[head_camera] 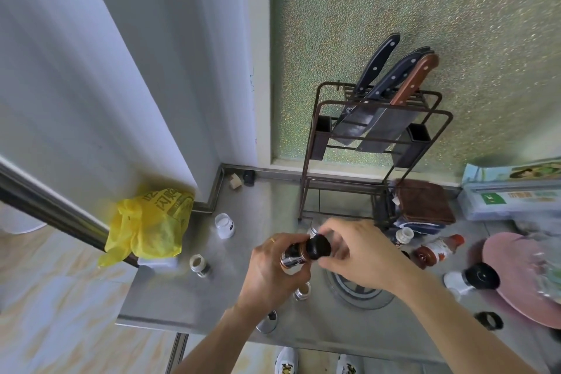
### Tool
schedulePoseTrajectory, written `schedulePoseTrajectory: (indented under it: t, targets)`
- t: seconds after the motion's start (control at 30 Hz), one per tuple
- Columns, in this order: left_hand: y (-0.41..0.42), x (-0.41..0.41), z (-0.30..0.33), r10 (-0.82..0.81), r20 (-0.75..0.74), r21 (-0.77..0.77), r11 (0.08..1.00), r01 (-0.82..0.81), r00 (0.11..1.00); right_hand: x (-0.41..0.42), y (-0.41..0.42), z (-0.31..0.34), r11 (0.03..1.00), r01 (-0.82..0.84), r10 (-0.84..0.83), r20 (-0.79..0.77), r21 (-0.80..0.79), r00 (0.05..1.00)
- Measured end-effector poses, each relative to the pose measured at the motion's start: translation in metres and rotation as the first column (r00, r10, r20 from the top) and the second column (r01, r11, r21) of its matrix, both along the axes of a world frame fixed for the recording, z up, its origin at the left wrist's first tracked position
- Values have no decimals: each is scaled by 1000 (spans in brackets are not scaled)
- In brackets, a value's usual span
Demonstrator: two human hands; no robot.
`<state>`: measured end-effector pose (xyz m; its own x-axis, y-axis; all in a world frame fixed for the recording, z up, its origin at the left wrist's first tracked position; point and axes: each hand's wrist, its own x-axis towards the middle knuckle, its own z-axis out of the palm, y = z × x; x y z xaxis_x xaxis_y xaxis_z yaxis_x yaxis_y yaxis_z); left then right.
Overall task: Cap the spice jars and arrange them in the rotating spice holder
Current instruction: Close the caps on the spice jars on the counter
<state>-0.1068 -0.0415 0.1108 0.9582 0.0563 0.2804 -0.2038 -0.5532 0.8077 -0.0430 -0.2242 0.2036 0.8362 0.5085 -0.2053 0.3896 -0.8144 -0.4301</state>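
Observation:
My left hand grips a small dark spice jar above the steel counter. My right hand pinches the black cap sitting on that jar's mouth. An uncapped jar stands to the left, another uncapped jar below my hands, and a white jar farther back. At the right lie a white jar with a black cap, an uncapped bottle and a red-filled bottle. A loose black cap rests near the front right. The round metal spice holder lies mostly hidden under my right hand.
A knife rack with three knives stands at the back by the textured wall. A yellow plastic bag sits at the counter's left edge. A brown cloth, a pink plate and boxes crowd the right.

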Motion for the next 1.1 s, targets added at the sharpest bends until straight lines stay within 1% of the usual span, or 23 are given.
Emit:
schedulePoseTrajectory:
  t: [0.07,0.1,0.2,0.23,0.3,0.33,0.37,0.43,0.47,0.53,0.6,0.67,0.7,0.77,0.83,0.93,0.97,1.03,1.1]
  targets:
    - [0,-2,-2,-21,1,-8,1000,21,1000,-2,2,0,997,48,-44,75,-54,996]
    - [1,-3,-2,-30,2,-8,1000,30,1000,-2,2,0,997,60,-55,77,-58,996]
    - [1,-1,-1,-10,-8,-6,1000,10,1000,-2,3,0,1000,9,-9,-33,-9,999]
    - [1,-2,0,-2,-15,-13,1000,2,1000,-3,3,1,999,8,-9,-16,-42,1000]
    - [2,-3,0,-1,-26,-15,1000,1,1000,-4,5,-1,995,64,-58,69,-82,996]
    - [3,-2,0,-8,-27,-15,1000,8,1000,-4,5,-4,994,81,-75,90,-71,993]
    - [3,-2,-1,-14,-24,-16,1000,14,1000,-4,6,-4,996,78,-74,73,-52,995]
    - [3,-1,-1,-10,-22,-16,1000,10,1000,-3,7,-3,999,41,-41,-19,5,999]
    - [4,-1,-1,-9,-25,-13,1000,9,1000,-3,8,-3,1000,13,-14,-18,-24,1000]
    - [4,-1,-2,-11,-31,-6,1000,11,999,-3,13,-2,995,43,-38,55,-95,998]
    - [4,0,-4,-7,-34,-11,1000,6,999,0,12,-5,997,67,-64,66,-50,996]
    - [5,1,-5,6,-32,-18,1000,-7,999,2,14,-5,999,43,-43,-15,7,999]
    - [6,2,-5,8,-29,-17,1000,-9,1000,2,14,-7,1000,24,-24,-42,6,999]
    - [7,3,-7,-2,-26,-13,1000,2,1000,2,17,-11,998,40,-38,29,-53,999]
    - [7,3,-8,-11,-35,-7,1000,10,999,5,18,-14,996,72,-67,101,-44,993]
    - [9,5,-12,-3,-58,-28,1000,1,998,7,23,-18,999,15,-14,-9,32,1000]
    - [9,6,-13,2,-58,-35,999,-4,998,8,25,-24,999,16,-16,0,46,1000]
    - [9,9,-17,22,-58,-36,999,-24,998,8,32,-34,995,76,-79,55,59,995]
    - [9,12,-24,49,-84,-36,998,-52,995,10,41,-49,992,115,-119,107,44,987]
